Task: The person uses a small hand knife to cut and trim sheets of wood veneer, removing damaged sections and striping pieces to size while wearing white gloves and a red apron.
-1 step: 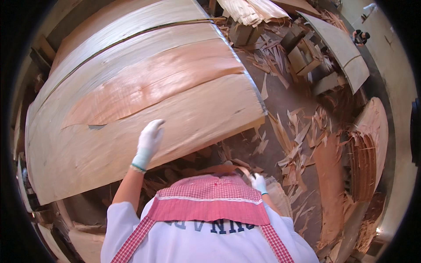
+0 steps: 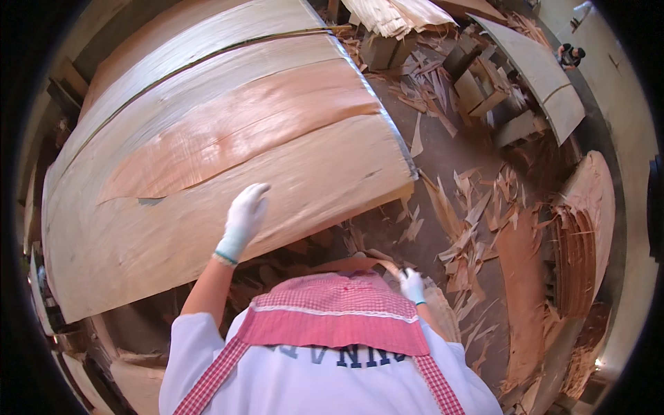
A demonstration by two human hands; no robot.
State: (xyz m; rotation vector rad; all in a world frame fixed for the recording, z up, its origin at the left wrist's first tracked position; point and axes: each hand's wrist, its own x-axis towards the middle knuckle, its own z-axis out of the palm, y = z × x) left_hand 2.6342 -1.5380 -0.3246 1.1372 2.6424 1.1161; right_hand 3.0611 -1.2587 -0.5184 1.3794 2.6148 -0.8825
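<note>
A large stack of pale and reddish wood veneer sheets fills the left and centre of the view. My left hand, in a white glove, lies flat on the top sheet near its front edge, fingers stretched out and holding nothing. My right hand, also gloved, is low beside my red checked apron. Its fingers are closed on the end of a thin curved veneer strip that runs just above the apron.
Veneer scraps and splinters litter the brown floor to the right. A curved pile of veneer stands at the far right. Wooden blocks and a long pale board lie at the back, with another person beyond.
</note>
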